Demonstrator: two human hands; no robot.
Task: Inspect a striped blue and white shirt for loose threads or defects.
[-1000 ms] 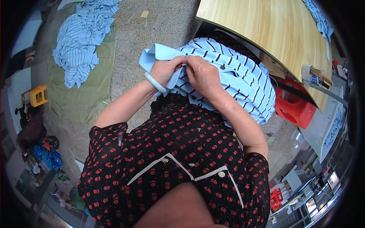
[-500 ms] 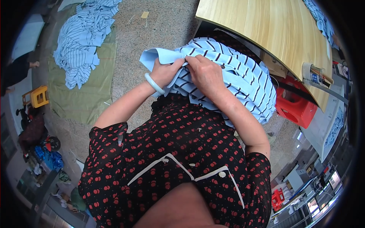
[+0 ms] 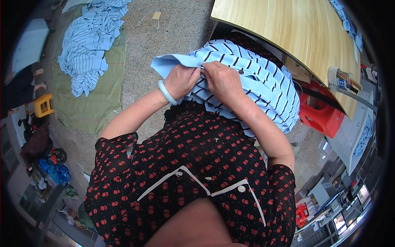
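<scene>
- While both hands meet just past 12 o'clock, taking the centre of the view as the clock's middle, a bunched blue shirt (image 3: 267,92) with dark stripes spreads from 12 to 2 o'clock, in front of the person.
- Left hand (image 3: 181,81), near 12: fingers curled, thumb and forefinger pinching the shirt's edge. A pale bangle (image 3: 167,92) circles the wrist.
- Right hand (image 3: 224,82), near 1: fingers bent, tips closed on the cloth, right beside the left fingertips.
- A plain blue flap (image 3: 170,61), perhaps the collar, juts out towards 11. A dark button (image 3: 241,71) shows at 1, just beyond the right hand.
- The step in hand seems to be close finger work at one small spot by the flap; what lies between the fingertips is hidden.
- The next move probably calls for a steady left pinch and small, precise right-hand movements, with the flap kept clear.
- Around: a table (image 3: 263,24) at 1, a red stool (image 3: 319,110) at 3, a similar striped pile (image 3: 88,45) at 10.
</scene>
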